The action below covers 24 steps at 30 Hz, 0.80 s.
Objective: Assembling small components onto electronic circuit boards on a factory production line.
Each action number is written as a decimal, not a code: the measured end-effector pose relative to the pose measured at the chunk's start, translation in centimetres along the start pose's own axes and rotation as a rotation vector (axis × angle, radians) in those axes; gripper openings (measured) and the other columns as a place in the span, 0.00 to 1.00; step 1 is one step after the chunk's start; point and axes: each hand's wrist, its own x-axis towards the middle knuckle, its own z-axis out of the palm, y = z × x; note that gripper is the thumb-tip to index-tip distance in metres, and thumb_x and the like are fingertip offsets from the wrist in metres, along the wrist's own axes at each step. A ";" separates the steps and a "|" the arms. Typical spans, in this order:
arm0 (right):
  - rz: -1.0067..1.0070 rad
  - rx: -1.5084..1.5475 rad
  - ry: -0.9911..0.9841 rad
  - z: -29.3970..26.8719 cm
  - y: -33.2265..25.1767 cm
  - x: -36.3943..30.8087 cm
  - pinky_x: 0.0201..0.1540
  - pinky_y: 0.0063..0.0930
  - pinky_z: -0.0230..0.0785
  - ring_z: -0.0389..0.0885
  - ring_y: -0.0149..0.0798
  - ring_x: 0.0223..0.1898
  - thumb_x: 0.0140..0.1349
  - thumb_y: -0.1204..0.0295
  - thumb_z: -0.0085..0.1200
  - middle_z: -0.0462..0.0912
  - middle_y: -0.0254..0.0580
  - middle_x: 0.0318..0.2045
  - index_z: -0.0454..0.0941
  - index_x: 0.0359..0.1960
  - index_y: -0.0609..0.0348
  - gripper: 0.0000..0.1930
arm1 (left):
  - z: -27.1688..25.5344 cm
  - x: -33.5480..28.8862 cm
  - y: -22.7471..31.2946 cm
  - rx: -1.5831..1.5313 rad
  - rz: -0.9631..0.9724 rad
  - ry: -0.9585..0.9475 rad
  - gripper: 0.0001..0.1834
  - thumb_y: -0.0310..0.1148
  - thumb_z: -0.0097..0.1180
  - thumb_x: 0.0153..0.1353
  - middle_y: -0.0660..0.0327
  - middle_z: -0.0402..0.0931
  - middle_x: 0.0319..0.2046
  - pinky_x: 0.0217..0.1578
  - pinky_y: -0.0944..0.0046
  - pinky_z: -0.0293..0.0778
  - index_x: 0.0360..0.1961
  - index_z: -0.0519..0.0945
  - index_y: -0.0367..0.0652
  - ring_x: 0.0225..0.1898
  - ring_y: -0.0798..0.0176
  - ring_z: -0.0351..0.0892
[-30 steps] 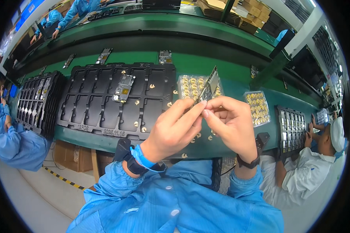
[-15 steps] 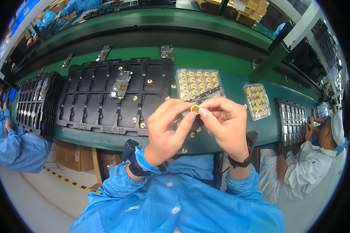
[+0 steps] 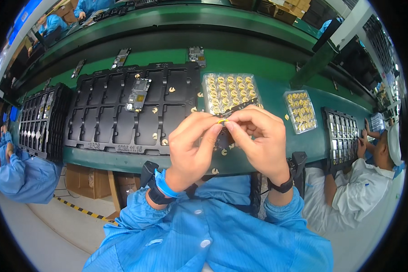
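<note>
Between both hands, above the near edge of the bench, is a small yellow-rimmed coin cell [image 3: 222,121]. The thumb and forefinger of my left hand [image 3: 189,146] pinch its left side. My right hand [image 3: 261,140] pinches the right side, fingertips almost meeting the left ones. Behind and below the fingers a dark circuit board [image 3: 241,107] shows in part; whether a hand touches it is hidden. Just beyond stands a clear tray [image 3: 205,93] holding rows of yellow round cells. Small cream C-shaped pieces [image 3: 224,152] lie scattered on the bench and black tray.
A large black compartment tray [image 3: 109,104] fills the left, with a circuit board [image 3: 138,94] on it. Another clear tray of cells [image 3: 300,111] lies right. Black tray stacks [image 3: 45,120] stand far left; a co-worker in white [image 3: 358,195] handles a black tray [image 3: 341,140] at right.
Both hands have shifted slightly left and up with the coin cell. The cell has turned from showing its round face to a more edge-on view.
</note>
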 end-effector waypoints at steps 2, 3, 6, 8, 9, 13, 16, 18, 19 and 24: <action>0.085 0.065 0.032 -0.2 -0.3 -0.2 0.34 0.21 0.75 0.85 0.26 0.32 0.66 0.81 0.66 0.86 0.40 0.35 0.86 0.43 0.67 0.06 | -0.1 -0.4 0.3 -0.044 -0.066 -0.032 0.11 0.18 0.61 0.69 0.52 0.84 0.40 0.39 0.63 0.79 0.50 0.87 0.31 0.38 0.61 0.83; 0.091 0.068 0.030 -0.2 -0.5 -0.2 0.34 0.21 0.75 0.85 0.26 0.32 0.66 0.81 0.66 0.86 0.40 0.35 0.86 0.43 0.67 0.06 | -0.2 -0.7 0.4 -0.084 -0.138 -0.060 0.14 0.18 0.60 0.70 0.52 0.85 0.43 0.41 0.65 0.79 0.55 0.86 0.31 0.41 0.63 0.83; 0.303 0.284 0.090 -0.4 -1.7 -0.4 0.36 0.21 0.76 0.85 0.25 0.34 0.68 0.81 0.65 0.85 0.39 0.34 0.86 0.43 0.67 0.04 | -0.4 -1.7 -0.7 -0.223 -0.254 -0.037 0.21 0.19 0.58 0.72 0.54 0.84 0.52 0.48 0.66 0.79 0.64 0.81 0.30 0.48 0.65 0.83; 0.334 0.316 0.042 -0.5 -2.1 -0.6 0.36 0.20 0.75 0.84 0.24 0.35 0.70 0.80 0.63 0.84 0.38 0.33 0.85 0.42 0.69 0.04 | -0.2 -2.0 -0.5 -0.330 -0.322 -0.005 0.24 0.17 0.58 0.72 0.54 0.81 0.58 0.53 0.67 0.79 0.68 0.78 0.29 0.54 0.66 0.81; 0.348 0.318 0.040 -0.4 -1.8 -0.7 0.36 0.20 0.75 0.84 0.24 0.35 0.70 0.80 0.63 0.84 0.38 0.33 0.85 0.42 0.69 0.04 | -0.1 -2.0 0.1 -0.444 -0.397 0.035 0.25 0.17 0.57 0.72 0.53 0.81 0.58 0.53 0.67 0.79 0.69 0.77 0.29 0.55 0.66 0.82; 0.242 0.033 -0.085 0.1 -1.4 -0.1 0.34 0.21 0.73 0.83 0.25 0.33 0.70 0.78 0.63 0.84 0.39 0.33 0.84 0.41 0.69 0.05 | -0.8 -2.7 -0.7 -0.595 -0.509 0.036 0.29 0.14 0.58 0.70 0.53 0.81 0.58 0.54 0.67 0.80 0.72 0.73 0.29 0.54 0.67 0.83; 0.283 0.002 -0.101 0.7 -1.7 -0.1 0.34 0.21 0.73 0.84 0.27 0.33 0.69 0.77 0.63 0.84 0.40 0.33 0.84 0.40 0.69 0.05 | -0.8 -2.9 -0.6 -0.667 -0.560 0.012 0.27 0.14 0.58 0.70 0.52 0.82 0.57 0.57 0.65 0.81 0.70 0.74 0.28 0.55 0.65 0.83; 0.229 -0.051 -0.056 1.1 -1.6 -0.2 0.34 0.24 0.72 0.82 0.28 0.32 0.68 0.78 0.64 0.84 0.40 0.32 0.83 0.39 0.68 0.05 | -0.2 -3.0 -0.3 -0.853 -0.595 0.114 0.24 0.15 0.59 0.70 0.49 0.83 0.57 0.59 0.61 0.82 0.66 0.75 0.28 0.56 0.62 0.84; 0.234 -0.049 -0.061 1.3 -1.5 -0.2 0.34 0.24 0.72 0.82 0.28 0.32 0.68 0.78 0.64 0.84 0.40 0.32 0.83 0.39 0.68 0.05 | -0.1 -3.1 -0.3 -0.852 -0.601 0.119 0.24 0.15 0.59 0.70 0.49 0.83 0.57 0.59 0.61 0.82 0.66 0.75 0.28 0.56 0.62 0.84; 0.089 -0.148 -0.068 1.6 -1.0 0.0 0.33 0.28 0.70 0.78 0.33 0.28 0.63 0.80 0.65 0.81 0.42 0.29 0.84 0.37 0.67 0.04 | -0.2 -3.3 -0.6 -0.891 -0.540 0.123 0.22 0.16 0.59 0.70 0.46 0.82 0.57 0.62 0.58 0.81 0.64 0.73 0.27 0.59 0.59 0.83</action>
